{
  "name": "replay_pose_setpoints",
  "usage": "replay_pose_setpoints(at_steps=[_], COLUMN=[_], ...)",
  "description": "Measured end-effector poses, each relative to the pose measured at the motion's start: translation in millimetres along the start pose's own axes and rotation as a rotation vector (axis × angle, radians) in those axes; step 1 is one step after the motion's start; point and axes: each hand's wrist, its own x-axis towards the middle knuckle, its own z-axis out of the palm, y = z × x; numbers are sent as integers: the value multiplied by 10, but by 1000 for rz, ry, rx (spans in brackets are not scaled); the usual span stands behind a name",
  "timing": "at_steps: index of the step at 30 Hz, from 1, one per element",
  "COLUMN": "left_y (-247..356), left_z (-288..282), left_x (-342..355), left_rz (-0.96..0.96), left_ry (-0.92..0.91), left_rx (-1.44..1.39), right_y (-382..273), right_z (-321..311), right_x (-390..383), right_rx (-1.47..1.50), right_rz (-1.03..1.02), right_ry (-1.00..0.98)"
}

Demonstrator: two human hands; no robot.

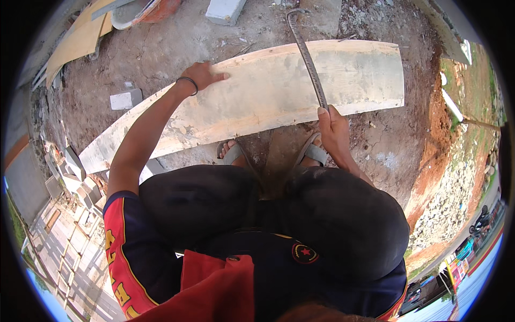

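A long, pale wooden board (252,99) with weathered patches lies across in front of me, over the ground beyond my sandaled feet. My left hand (203,75) grips its far edge left of the middle, fingers curled at the edge and thumb on the face. My right hand (333,129) is closed around the lower part of a long metal crowbar (304,53), which slants over the board, its hooked end beyond the far edge.
Grey blocks (225,9) (126,99) lie on the dirt ground (161,37). Plywood sheets (75,51) and a wheelbarrow (142,12) stand at the upper left. More blocks (80,182) are piled at left. Rubble (437,204) and a road with parked vehicles appear at right.
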Motion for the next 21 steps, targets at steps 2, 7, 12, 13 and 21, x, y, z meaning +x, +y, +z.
replay_pose_setpoints(at_steps=[2,7,12,13,21], left_y=[-3,94,13,22,25], left_z=[35,-81,-89,-48,-71], left_x=[-25,-35,-48,-87,-69], left_rz=[1,18,18,22,9], left_ry=[32,6,51,46,42], left_rx=[1,-24,-4,2,5], right_y=[-149,146,135,16,338], right_z=[-152,65,153,84,228], right_x=[-88,-360,-212,-311,-346], right_rx=[157,356,-88,-64,386], right_rz=[-9,-150,-50,-59,36], right_ry=[85,85,-125,-119,-24])
